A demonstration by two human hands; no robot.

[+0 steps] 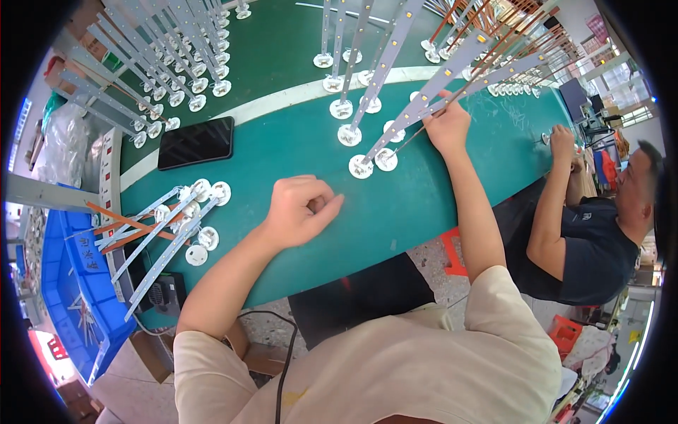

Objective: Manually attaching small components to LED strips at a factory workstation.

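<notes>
My right hand (449,126) is closed round a narrow LED strip, which rises from a round white base (386,160) on the green table (311,272). Right beside it, another LED strip (402,121) leans up from its own round base (361,167). Nearer the table's middle, my left hand (302,210) rests with its fingers curled in and nothing visible in them. Several more upright strips on white bases (340,109) stand in rows just beyond. To the left lies a loose pile of strips (159,272) with round bases.
A black phone (196,143) lies at the left, near a power strip (111,184). Blue bins (78,268) hang off the left edge. Dense rows of upright strips (169,56) fill the far left. At right, a co-worker (590,233) sits with hands over the table.
</notes>
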